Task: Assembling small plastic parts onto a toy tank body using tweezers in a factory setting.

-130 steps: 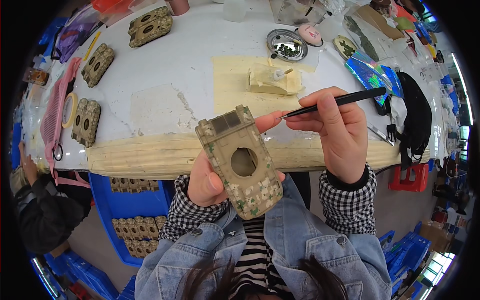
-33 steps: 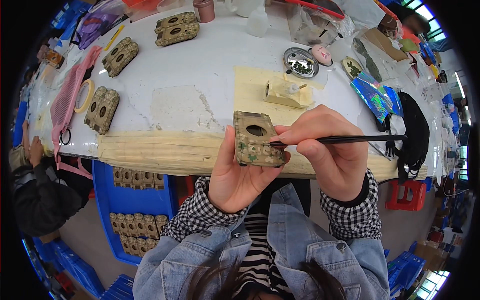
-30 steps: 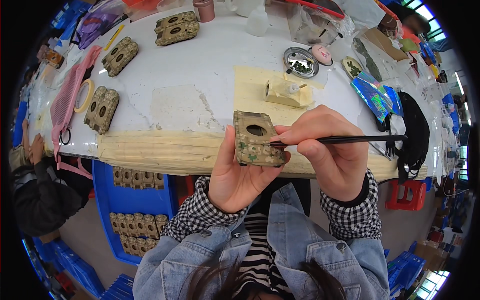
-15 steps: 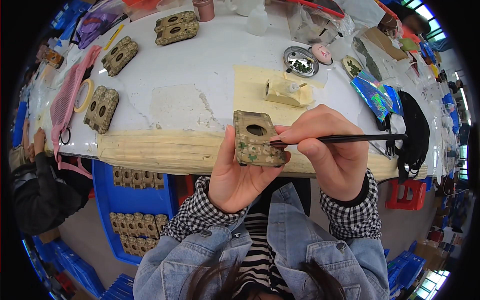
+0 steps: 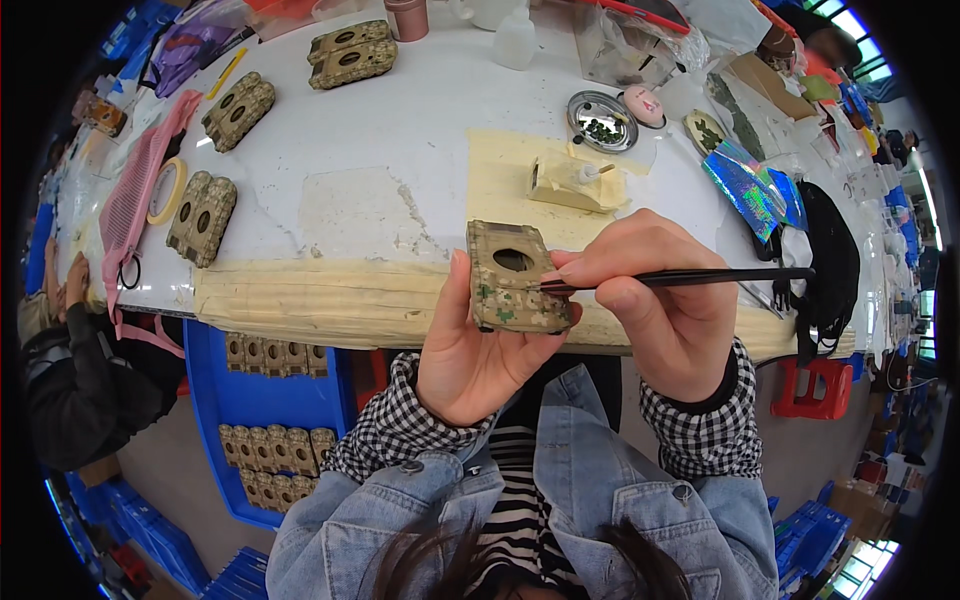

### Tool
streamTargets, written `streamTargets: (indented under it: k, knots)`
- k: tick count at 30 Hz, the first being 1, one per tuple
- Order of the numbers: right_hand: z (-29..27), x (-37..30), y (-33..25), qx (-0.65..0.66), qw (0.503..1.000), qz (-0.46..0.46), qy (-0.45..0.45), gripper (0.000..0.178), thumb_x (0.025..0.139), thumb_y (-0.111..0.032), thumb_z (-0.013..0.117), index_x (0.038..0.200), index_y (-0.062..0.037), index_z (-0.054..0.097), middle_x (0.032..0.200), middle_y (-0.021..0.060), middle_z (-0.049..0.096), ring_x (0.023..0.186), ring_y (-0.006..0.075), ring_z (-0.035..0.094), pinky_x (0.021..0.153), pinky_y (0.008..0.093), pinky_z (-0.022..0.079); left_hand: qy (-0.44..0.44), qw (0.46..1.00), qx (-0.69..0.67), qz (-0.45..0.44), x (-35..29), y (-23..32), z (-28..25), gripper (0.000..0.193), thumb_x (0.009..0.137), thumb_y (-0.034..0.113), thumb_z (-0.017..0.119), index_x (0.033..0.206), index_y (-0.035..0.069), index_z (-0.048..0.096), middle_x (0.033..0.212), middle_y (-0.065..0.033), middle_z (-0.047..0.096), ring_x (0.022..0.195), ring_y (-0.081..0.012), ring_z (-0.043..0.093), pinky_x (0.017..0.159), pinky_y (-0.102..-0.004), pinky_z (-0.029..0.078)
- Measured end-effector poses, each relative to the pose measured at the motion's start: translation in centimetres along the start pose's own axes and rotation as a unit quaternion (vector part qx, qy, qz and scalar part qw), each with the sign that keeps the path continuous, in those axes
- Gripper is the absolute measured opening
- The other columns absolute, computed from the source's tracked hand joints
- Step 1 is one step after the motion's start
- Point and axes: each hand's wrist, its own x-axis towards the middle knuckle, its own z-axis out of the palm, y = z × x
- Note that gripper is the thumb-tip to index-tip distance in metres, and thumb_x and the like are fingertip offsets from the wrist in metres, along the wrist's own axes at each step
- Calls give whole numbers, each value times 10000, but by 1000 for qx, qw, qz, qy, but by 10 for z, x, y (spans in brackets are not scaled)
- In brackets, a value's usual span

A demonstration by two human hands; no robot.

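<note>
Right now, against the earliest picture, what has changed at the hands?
The left hand has moved the camouflaged hull forward, away from the body; the right hand has brought the black tweezers from beside it to its top face; contact is hard to tell. Neither let go. The paired hulls on the table stayed put.

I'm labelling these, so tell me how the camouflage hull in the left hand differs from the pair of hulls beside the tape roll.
The camouflage hull is held in the left hand; the pair of hulls rests on the white table. The camouflage hull is single; the pair's hulls lie side by side. Black tweezers reach the camouflage hull; no tool touches the pair. Both share tan camouflage and round openings.
</note>
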Motion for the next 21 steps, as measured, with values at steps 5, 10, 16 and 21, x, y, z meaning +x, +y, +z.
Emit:
streamTargets:
  k: [5,10,16,21]
  knots:
    - [1,0,0,4,1000,1,3,97,787,-68,647,859,-4,646,773,80,639,708,196,581,644,282,457,10,1000,-2,1,0,0,0,627,936,498,299,1328,9,311,1260,-195,456,1153,-351,479,946,-403,474]
    - [1,0,1,3,1000,-1,3,95,787,-64,645,859,-2,646,769,83,636,707,195,580,642,280,457,14,1000,-3,-1,0,0,0,626,933,502,304,1323,13,323,1257,-194,462,1157,-352,477,943,-399,477]
    - [1,-1,2,14,1000,5,7,102,794,-67,641,865,5,642,776,90,633,711,193,583,648,279,460,8,1000,4,-3,0,1,-1,622,931,506,308,1317,19,336,1257,-191,464,1157,-352,476,950,-399,471]
    - [1,-1,3,12,1000,2,4,102,796,-67,639,867,6,642,781,92,635,715,194,586,651,281,461,9,1000,6,-2,0,1,-2,619,932,507,302,1316,22,339,1256,-187,466,1155,-350,479,950,-398,471]
